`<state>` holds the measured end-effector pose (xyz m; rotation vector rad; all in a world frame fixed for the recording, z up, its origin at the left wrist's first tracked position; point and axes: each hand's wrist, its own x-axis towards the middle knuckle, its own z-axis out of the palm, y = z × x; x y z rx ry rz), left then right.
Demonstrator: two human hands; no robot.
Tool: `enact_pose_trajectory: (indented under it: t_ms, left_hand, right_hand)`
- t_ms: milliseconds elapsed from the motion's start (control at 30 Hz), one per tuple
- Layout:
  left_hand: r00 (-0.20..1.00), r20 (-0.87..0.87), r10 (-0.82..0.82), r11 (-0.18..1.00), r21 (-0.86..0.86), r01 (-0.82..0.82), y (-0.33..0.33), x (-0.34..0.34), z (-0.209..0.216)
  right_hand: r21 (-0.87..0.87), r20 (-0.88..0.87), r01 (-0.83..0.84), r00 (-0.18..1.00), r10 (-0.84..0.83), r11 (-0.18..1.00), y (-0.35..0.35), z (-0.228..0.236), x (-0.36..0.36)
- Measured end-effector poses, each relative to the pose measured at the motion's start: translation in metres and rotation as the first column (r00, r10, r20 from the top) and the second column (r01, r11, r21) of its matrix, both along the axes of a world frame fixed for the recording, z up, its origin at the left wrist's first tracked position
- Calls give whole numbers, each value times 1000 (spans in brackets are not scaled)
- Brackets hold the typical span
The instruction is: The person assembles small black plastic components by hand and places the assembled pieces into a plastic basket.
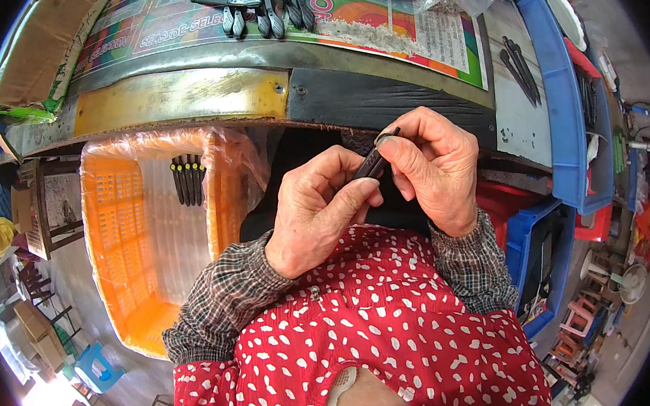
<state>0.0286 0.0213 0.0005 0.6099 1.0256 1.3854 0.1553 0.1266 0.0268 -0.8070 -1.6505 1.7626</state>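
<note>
Left hand (314, 208): thumb and fingers pinched narrow around the lower part of a slim black piece (370, 164). Right hand (445, 174): thumb and forefinger closed on its upper end. The piece sat tilted between the two hands, above the lap; fingertips covered both ends, so its full shape could not be read.

Just beyond the hands ran the bench's front edge, faced with a black panel (385, 95) and a yellowish plate (179, 98). To the left stood an orange crate (116, 219) with a clear plastic liner, the left sleeve (229, 294) overlapping its near corner; a row of black pieces with yellow-green marks (188, 182) lay inside. On the bench: grey-and-black handled pieces (268, 13), and to the right, thin black pieces (519, 69) beside a blue tray (550, 55).
</note>
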Motion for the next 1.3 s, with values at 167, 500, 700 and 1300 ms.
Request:
enact_pose_trajectory:
  t_ms: [167, 500, 700, 1300]
  left_hand:
    - [998, -52, -29, 1000, 8, 29, 0, -3, 2]
    - [995, -55, -85, 993, 78, 89, 10, -17, 11]
    - [994, -106, 10, 996, 88, -1, 8, -10, 13]
    - [999, -31, 42, 992, 124, -38, 13, -39, 28]
  right_hand:
    - [50, 6, 22, 1000, -22, 999, -1, 1, 1]
    - [14, -42, -37, 998, 38, 999, -4, 5, -1]
    - [52, 16, -93, 996, 92, 994, 2, 12, -1]
    - [268, 194, -269, 956, 222, 925, 23, 41, -33]
